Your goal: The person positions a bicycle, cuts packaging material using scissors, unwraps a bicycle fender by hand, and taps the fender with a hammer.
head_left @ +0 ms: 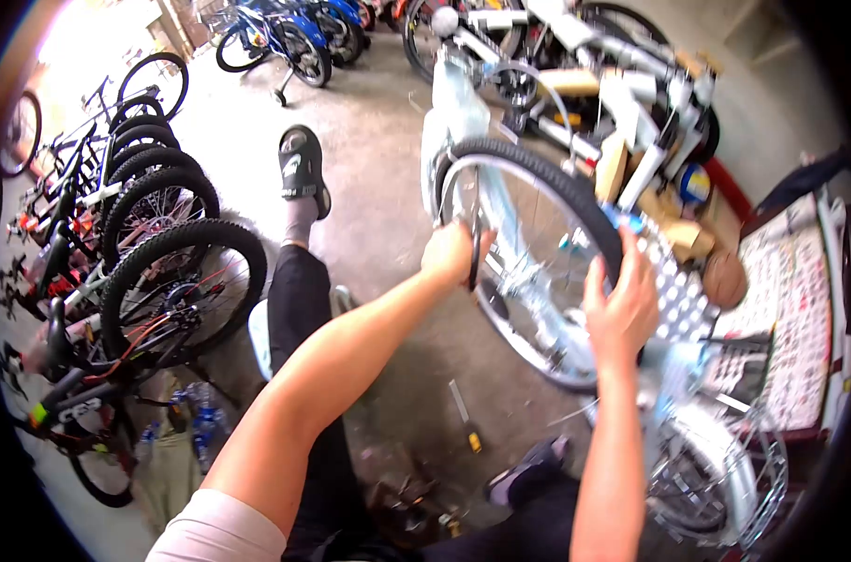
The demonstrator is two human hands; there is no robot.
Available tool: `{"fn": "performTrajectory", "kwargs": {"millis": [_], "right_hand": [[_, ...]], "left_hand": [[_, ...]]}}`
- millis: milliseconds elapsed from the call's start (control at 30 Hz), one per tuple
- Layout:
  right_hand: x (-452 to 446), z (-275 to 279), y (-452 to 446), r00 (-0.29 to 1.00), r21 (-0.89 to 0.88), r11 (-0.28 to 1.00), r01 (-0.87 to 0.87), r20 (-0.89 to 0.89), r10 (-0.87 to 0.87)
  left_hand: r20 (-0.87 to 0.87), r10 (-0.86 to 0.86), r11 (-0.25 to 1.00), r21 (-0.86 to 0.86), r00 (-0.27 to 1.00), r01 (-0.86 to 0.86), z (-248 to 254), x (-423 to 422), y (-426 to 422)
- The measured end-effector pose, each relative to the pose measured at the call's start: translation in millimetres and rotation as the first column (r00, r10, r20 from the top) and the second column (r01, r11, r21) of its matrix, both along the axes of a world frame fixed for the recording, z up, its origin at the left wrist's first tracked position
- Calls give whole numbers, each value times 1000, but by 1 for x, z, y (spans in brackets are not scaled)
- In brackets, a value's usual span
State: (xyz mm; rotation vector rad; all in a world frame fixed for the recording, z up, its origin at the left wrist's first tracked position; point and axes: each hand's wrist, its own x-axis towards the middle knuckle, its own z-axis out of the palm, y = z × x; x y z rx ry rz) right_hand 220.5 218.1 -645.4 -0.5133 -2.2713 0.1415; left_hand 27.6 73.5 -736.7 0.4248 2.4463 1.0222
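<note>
Left hand: fingers curled narrow around a dark curved piece at the near side of the wheel; hand.
Right hand: fingers parted, moderately open, laid against the black tire on its right side; hand.
Wheel position: between the two hands, tilted, beside the film-wrapped bicycle frame.
Floor, below wheel: yellow-handled tool, lying apart from both hands.
Left of person: row of bicycles, front tire largest in view.
Right of wheel: white-dotted covering; wire basket lower down.
Hidden: left fingertips, mostly behind the dark piece; its full shape cannot be told. Right thumb contact unclear.
Cut off: both upper arms, at the lower edge.
Hard to read: spokes and hub, blurred among film and frame parts; small items at bottom centre, too dim to identify.
</note>
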Motion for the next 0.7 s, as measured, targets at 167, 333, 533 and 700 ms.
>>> {"fn": "performTrajectory", "kwargs": {"millis": [167, 333, 533, 700], "right_hand": [[0, 1, -2, 999, 54, 998, 29, 37, -31], [0, 2, -4, 998, 48, 998, 37, 45, -40], [0, 2, -4, 999, 63, 998, 23, 29, -25], [4, 3, -8, 999, 50, 998, 29, 33, -31]], "left_hand": [[-41, 95, 993, -61, 995, -98, -4, 12, 6], [29, 180, 983, 14, 983, -181, -14, 21, 13], [-2, 205, 979, -24, 979, -205, -21, 32, 9], [-16, 105, 991, 83, 994, -103, -33, 44, -20]]}}
